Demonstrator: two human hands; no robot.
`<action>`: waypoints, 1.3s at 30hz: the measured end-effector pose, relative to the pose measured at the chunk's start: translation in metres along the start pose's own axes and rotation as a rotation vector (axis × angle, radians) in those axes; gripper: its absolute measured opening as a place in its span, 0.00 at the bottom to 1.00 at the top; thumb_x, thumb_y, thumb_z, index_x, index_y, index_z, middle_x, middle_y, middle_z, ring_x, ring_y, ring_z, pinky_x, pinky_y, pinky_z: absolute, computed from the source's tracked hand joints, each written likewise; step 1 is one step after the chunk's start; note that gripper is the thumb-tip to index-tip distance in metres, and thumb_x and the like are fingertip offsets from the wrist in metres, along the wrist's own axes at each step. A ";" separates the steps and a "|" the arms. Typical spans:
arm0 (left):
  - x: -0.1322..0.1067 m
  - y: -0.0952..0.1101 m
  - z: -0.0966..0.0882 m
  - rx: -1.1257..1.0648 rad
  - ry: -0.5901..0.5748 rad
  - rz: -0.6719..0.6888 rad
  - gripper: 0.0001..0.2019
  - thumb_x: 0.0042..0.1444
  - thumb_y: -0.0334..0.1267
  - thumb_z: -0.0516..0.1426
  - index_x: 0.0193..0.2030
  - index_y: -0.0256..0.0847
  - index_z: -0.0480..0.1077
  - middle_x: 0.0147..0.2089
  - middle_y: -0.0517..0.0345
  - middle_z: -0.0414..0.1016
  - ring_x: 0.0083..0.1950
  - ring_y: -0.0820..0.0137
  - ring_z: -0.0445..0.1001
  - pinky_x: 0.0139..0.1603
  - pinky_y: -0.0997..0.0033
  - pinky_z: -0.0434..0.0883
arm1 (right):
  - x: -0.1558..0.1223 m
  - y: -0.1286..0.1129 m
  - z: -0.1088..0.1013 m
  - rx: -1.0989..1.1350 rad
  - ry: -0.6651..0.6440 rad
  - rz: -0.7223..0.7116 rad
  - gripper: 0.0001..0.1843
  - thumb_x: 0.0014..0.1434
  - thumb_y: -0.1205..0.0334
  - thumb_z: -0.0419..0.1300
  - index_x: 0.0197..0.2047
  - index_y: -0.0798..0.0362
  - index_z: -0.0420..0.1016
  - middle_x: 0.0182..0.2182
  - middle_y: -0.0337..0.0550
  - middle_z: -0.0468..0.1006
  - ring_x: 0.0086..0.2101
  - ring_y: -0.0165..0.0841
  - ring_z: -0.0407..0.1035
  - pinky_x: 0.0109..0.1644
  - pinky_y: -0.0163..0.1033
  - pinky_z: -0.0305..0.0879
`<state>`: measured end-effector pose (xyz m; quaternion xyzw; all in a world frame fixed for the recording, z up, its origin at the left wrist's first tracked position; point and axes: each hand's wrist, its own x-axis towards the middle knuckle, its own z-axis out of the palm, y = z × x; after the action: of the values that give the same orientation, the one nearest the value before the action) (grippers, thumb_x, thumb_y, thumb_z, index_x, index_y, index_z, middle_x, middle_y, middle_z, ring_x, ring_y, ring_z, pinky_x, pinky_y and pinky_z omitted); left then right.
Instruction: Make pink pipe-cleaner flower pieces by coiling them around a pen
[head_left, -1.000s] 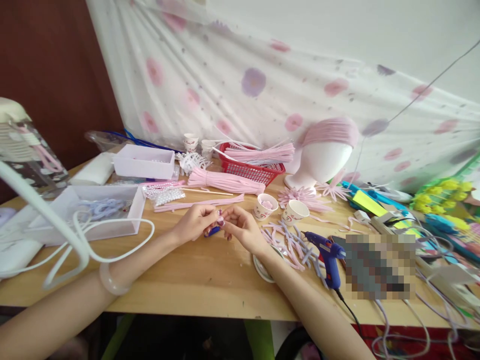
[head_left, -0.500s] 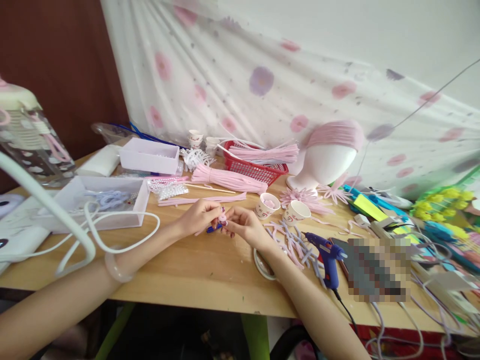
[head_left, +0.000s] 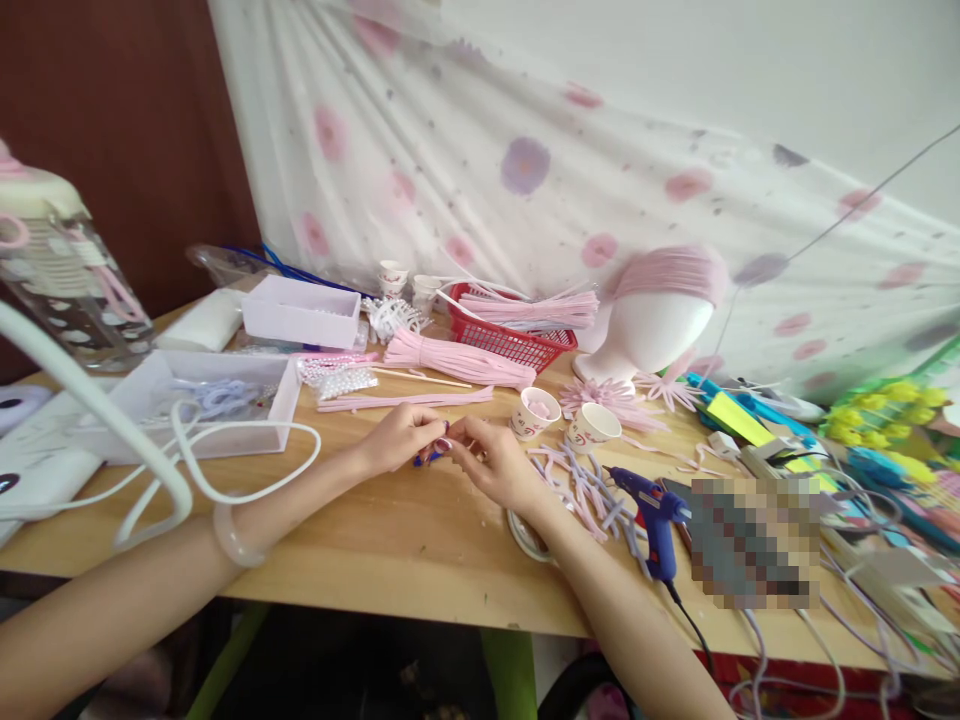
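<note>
My left hand [head_left: 409,438] and my right hand [head_left: 491,462] meet over the middle of the table, fingertips pinched together. Between them is a small pink piece that looks like coiled pipe cleaner, now almost wholly hidden by the fingers. Just below the fingertips a small blue object [head_left: 426,459] shows in part; its kind is unclear. Right of my right hand stand a paper cup [head_left: 531,424] with pink bits in it and a second paper cup [head_left: 593,430]. Cut pink and grey pipe-cleaner pieces [head_left: 592,495] lie beside my right forearm, near a roll of tape [head_left: 523,537].
A blue glue gun [head_left: 654,510] with its cord lies at the right, near cables. Behind the hands are pink pipe-cleaner bundles [head_left: 457,358], a red basket [head_left: 517,345] and a foam head [head_left: 660,325]. White boxes [head_left: 289,420] and a white cable loop [head_left: 315,455] are left.
The fingers of both hands have closed in around the pink piece, which showed between them before and is now mostly covered. The things on the table have not moved.
</note>
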<state>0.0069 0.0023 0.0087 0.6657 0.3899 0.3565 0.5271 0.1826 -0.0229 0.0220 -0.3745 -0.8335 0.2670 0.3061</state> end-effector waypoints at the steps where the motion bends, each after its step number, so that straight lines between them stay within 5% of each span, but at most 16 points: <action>1: 0.000 0.000 0.001 -0.002 -0.004 0.006 0.14 0.50 0.39 0.50 0.16 0.40 0.63 0.14 0.64 0.66 0.12 0.79 0.57 0.14 0.77 0.52 | 0.000 0.001 -0.001 -0.082 -0.003 -0.040 0.08 0.65 0.61 0.51 0.37 0.54 0.68 0.28 0.41 0.76 0.26 0.29 0.68 0.31 0.33 0.61; 6: 0.000 -0.004 0.005 -0.024 -0.002 0.054 0.15 0.53 0.42 0.49 0.18 0.40 0.64 0.15 0.62 0.67 0.15 0.76 0.61 0.17 0.77 0.57 | -0.002 0.010 0.002 -0.558 0.018 -0.227 0.10 0.66 0.68 0.45 0.38 0.55 0.66 0.27 0.44 0.73 0.25 0.32 0.66 0.28 0.34 0.54; 11: -0.002 -0.004 0.009 -0.023 0.025 0.125 0.16 0.55 0.44 0.49 0.20 0.40 0.65 0.20 0.59 0.70 0.22 0.73 0.67 0.24 0.74 0.63 | -0.001 0.011 0.000 -0.698 0.003 -0.331 0.09 0.65 0.69 0.45 0.35 0.53 0.63 0.27 0.44 0.72 0.24 0.32 0.64 0.26 0.35 0.50; 16: -0.012 0.004 0.016 0.020 0.074 0.252 0.15 0.60 0.44 0.48 0.25 0.40 0.64 0.25 0.61 0.68 0.29 0.71 0.67 0.35 0.71 0.65 | -0.003 0.005 -0.001 -0.332 0.107 -0.224 0.09 0.64 0.66 0.46 0.31 0.51 0.61 0.23 0.38 0.69 0.22 0.29 0.63 0.28 0.33 0.56; 19: -0.019 0.006 0.019 0.098 0.141 0.349 0.14 0.64 0.42 0.46 0.28 0.41 0.61 0.27 0.62 0.65 0.30 0.71 0.65 0.34 0.72 0.63 | -0.004 -0.002 0.008 0.128 0.185 -0.029 0.13 0.65 0.60 0.47 0.28 0.51 0.60 0.18 0.32 0.64 0.17 0.25 0.59 0.24 0.31 0.57; 25: -0.023 0.004 0.014 0.366 0.237 0.588 0.13 0.65 0.34 0.44 0.28 0.42 0.59 0.27 0.62 0.61 0.30 0.70 0.62 0.33 0.71 0.61 | -0.001 -0.010 0.026 0.979 0.116 0.267 0.18 0.60 0.47 0.56 0.27 0.51 0.60 0.13 0.24 0.54 0.10 0.20 0.46 0.11 0.28 0.49; 33: -0.018 0.009 0.010 0.458 0.210 0.623 0.13 0.65 0.34 0.46 0.28 0.41 0.62 0.28 0.59 0.65 0.32 0.68 0.64 0.38 0.69 0.62 | 0.000 -0.007 0.016 0.762 0.154 0.199 0.22 0.61 0.43 0.54 0.28 0.53 0.62 0.17 0.32 0.65 0.16 0.24 0.60 0.18 0.30 0.59; 39: -0.015 0.009 0.010 0.250 0.167 0.332 0.14 0.65 0.42 0.45 0.33 0.41 0.64 0.31 0.59 0.68 0.34 0.67 0.67 0.36 0.70 0.64 | 0.000 0.006 0.015 0.608 0.118 0.087 0.18 0.59 0.45 0.58 0.35 0.52 0.62 0.23 0.33 0.65 0.20 0.25 0.61 0.22 0.31 0.61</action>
<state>0.0107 -0.0166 0.0143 0.7491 0.3584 0.4410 0.3405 0.1743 -0.0224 0.0075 -0.3159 -0.6794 0.4946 0.4404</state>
